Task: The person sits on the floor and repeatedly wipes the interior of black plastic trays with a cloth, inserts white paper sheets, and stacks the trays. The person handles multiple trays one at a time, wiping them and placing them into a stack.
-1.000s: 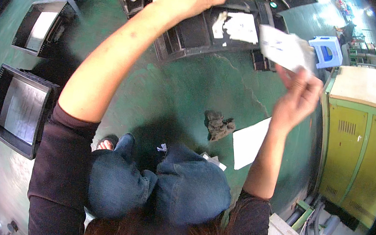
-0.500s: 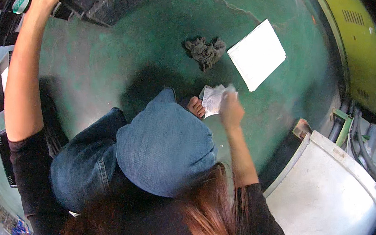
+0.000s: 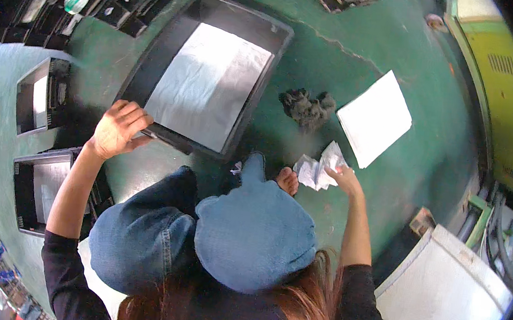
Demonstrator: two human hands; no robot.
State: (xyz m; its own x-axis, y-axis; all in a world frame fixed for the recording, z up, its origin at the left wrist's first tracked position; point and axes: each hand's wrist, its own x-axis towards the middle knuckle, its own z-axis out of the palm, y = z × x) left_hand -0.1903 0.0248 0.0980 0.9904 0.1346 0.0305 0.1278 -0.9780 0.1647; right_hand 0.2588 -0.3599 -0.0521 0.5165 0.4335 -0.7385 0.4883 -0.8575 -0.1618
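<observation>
A black plastic crate (image 3: 256,107) with a white sheet (image 3: 205,86) spread over its bottom lies in front of me, turned at a slant. My left hand (image 3: 120,128) is closed over its near left rim, fingers wrapped on the edge. Out to the right, my right hand (image 3: 343,178) pinches a crumpled white paper (image 3: 318,166), which looks like two flaps, just beside a foot. Beyond that paper, a stack of white sheets (image 3: 374,119) rests on the green floor. A bunched dark grey rag (image 3: 306,108) lies between the stack and the crate.
More black crates stand at the far left (image 3: 121,18), with two others on the left, one of them a crate (image 3: 41,97). A yellow-green cabinet (image 3: 499,85) rises at the right. Nearer stands a white panel (image 3: 448,299), with hoses (image 3: 498,241) beside it.
A black crate has come into view before me, with my left hand on its rim; that hand was farther up and left. The white paper in my right hand now shows spread flaps.
</observation>
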